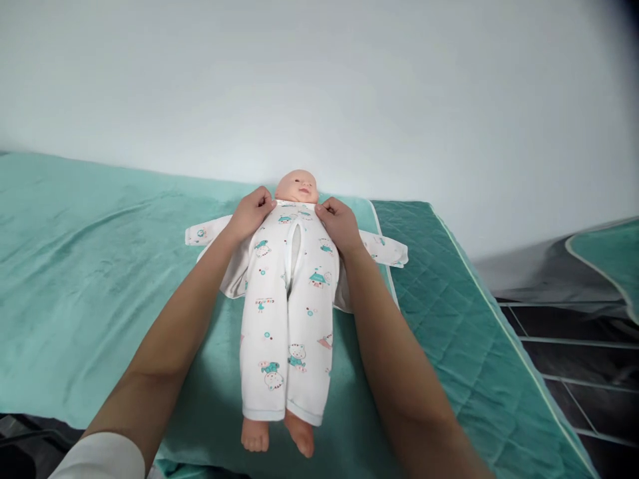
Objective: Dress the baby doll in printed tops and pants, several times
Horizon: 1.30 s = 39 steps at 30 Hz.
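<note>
Left hand (253, 211) and right hand (341, 225), both curled nearly closed, pinch the top edge of the printed trousers (312, 322); uneven tugging could twist them (or roll the doll (298, 183))

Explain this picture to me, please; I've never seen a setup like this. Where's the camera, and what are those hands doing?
There is no robot here, just a person's two bare hands. The single picture comes from a camera worn on the person's head, looking forward and down, so the forearms reach in from the bottom.

A baby doll lies face up on a smooth green blanket, with a darker quilted cover showing on the right. The left hand and right hand pinch the top edge of the doll's white printed clothing, one on each side, just below its head.
</note>
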{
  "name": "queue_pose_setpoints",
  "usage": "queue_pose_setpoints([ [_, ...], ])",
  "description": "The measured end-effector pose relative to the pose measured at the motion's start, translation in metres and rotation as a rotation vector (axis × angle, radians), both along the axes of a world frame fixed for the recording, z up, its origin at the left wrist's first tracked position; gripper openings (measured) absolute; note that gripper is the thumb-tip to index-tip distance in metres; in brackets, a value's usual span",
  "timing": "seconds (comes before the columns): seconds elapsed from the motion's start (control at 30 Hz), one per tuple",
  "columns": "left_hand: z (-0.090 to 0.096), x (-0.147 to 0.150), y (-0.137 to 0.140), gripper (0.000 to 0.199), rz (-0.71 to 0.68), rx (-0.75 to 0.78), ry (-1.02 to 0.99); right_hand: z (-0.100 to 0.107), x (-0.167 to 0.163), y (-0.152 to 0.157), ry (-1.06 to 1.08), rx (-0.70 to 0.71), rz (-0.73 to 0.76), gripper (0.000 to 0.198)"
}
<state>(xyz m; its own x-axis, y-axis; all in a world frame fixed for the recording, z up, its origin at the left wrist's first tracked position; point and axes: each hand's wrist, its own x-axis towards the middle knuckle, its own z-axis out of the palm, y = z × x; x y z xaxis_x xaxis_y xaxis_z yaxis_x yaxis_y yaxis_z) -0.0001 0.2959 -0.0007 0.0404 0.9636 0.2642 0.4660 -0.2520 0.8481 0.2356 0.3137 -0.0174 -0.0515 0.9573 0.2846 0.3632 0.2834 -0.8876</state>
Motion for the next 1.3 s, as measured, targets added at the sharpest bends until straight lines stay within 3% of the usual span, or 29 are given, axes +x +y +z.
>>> queue_pose_setpoints([
  [0.13,-0.003,0.006,0.001,0.017,0.060,0.019,0.027,-0.006,-0.007,0.002,0.014,0.031,-0.097,0.021],
  [0.23,-0.009,0.004,-0.005,0.010,0.004,0.071,-0.036,-0.010,-0.010,-0.002,0.142,0.050,-0.035,0.010],
  [0.3,-0.012,0.002,-0.009,0.019,-0.042,0.110,-0.011,-0.011,-0.009,-0.007,0.165,0.079,0.024,0.017],
  [0.47,-0.015,-0.004,-0.022,0.039,-0.053,0.156,0.186,-0.012,-0.002,-0.027,0.108,0.099,0.030,0.028],
  [0.73,-0.026,-0.014,-0.063,0.048,0.067,0.260,0.497,-0.019,0.008,-0.074,0.160,0.059,0.027,0.038],
  [0.87,-0.031,-0.017,-0.080,0.056,0.059,0.234,0.605,-0.026,0.013,-0.101,0.108,0.005,0.021,0.047],
  [1.13,-0.043,-0.022,-0.093,0.061,0.036,0.225,0.608,-0.032,0.019,-0.154,-0.102,-0.037,0.046,0.071],
  [1.3,-0.047,-0.023,-0.101,0.063,0.016,0.234,0.586,-0.032,0.022,-0.187,-0.231,0.015,0.084,0.063],
])
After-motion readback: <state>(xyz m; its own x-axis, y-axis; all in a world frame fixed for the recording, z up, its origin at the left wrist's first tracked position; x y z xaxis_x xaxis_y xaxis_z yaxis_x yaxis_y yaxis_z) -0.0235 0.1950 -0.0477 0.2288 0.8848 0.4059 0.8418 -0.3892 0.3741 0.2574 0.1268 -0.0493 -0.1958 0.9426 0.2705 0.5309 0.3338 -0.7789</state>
